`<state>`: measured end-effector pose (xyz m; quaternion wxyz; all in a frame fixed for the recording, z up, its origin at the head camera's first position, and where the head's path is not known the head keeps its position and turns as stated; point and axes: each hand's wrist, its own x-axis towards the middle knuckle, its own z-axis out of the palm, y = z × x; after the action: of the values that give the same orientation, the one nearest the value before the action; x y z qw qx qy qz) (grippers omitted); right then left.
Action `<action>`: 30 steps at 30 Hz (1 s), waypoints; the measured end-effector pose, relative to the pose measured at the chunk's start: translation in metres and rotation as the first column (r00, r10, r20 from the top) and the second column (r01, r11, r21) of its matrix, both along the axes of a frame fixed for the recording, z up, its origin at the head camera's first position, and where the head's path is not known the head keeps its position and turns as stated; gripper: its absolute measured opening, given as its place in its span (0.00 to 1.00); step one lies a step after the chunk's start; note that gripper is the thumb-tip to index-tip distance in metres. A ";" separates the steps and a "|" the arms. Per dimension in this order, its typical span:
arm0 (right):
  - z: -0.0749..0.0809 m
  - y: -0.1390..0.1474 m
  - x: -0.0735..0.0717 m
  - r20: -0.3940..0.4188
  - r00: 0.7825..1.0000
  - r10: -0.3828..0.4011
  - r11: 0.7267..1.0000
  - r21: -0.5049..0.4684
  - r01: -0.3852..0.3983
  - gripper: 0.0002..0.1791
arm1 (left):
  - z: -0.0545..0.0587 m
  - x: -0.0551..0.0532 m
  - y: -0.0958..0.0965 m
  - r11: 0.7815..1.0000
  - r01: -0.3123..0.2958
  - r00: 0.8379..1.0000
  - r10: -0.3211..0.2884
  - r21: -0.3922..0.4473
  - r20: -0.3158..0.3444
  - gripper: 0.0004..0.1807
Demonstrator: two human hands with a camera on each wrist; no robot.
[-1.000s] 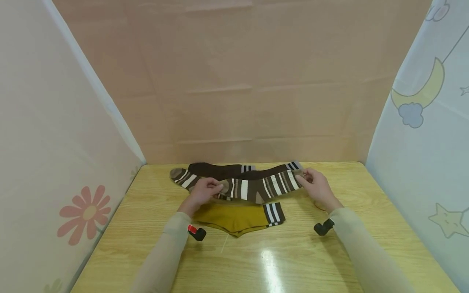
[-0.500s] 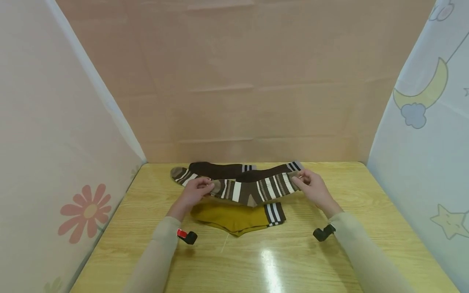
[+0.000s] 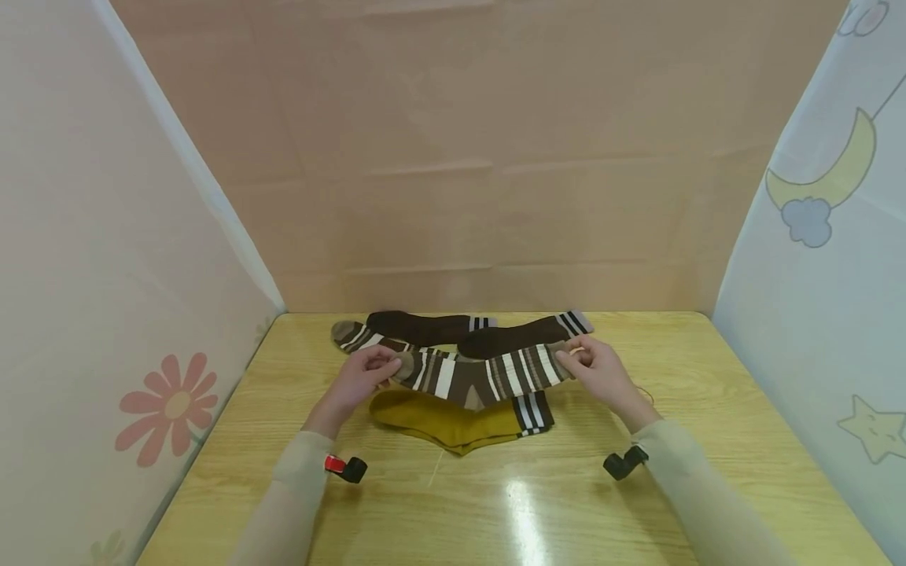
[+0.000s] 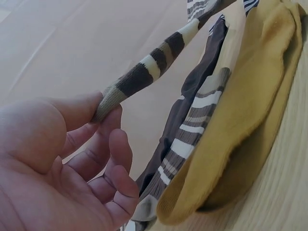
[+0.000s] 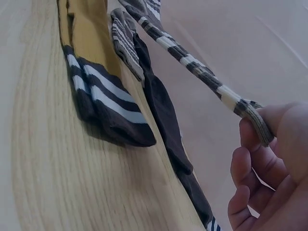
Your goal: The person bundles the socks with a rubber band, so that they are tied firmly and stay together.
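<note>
Plainly stretched between the two hands, a striped sock (image 3: 463,381) hangs in the air above the counter (image 3: 566,511), its heel dipping in the middle. The left hand (image 3: 361,377) pinches the toe end between thumb and forefinger, its remaining fingers loosely bent. The right hand (image 3: 602,376) pinches the ribbed cuff likewise, thumb against forefinger, the others curled beneath.

Nearer the person, the mustard socks (image 3: 446,423) lie on the surface, one over the other, their dark cuffs banded in white towards the right hand. Behind the held sock lies a second striped sock (image 3: 359,336), partly covered from the head view, its toe pointing left. At the back rest a left dark sock (image 3: 418,327) and a right dark sock (image 3: 510,334), both with pale striped cuffs.

The counter has light wood grain and a bright patch of glare. A creased pinkish-tan sheet (image 3: 453,196) rises behind it; a left panel (image 3: 85,196) bears a pink flower (image 3: 175,405), and a right panel (image 3: 800,314) a yellow moon (image 3: 842,169).
</note>
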<state>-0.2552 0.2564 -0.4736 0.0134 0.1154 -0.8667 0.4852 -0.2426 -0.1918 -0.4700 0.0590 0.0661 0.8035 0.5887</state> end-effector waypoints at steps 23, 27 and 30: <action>-0.001 -0.023 0.021 0.120 0.989 0.084 0.996 -0.036 -0.080 0.13 | 0.006 0.025 -0.036 0.999 0.003 0.998 0.000 -0.053 0.065 0.15; -0.007 -0.025 0.024 0.153 0.985 0.080 0.997 -0.024 -0.078 0.14 | 0.004 0.026 -0.037 0.998 0.027 0.997 -0.023 -0.051 0.080 0.15; -0.010 -0.025 0.026 0.166 0.983 0.078 0.997 -0.008 -0.078 0.14 | 0.002 0.027 -0.038 0.998 0.037 0.996 -0.033 -0.052 0.080 0.16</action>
<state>-0.2293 0.2315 -0.4835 -0.0778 0.1083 -0.8593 0.4937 -0.2154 -0.2302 -0.4683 0.1027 0.0551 0.8148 0.5678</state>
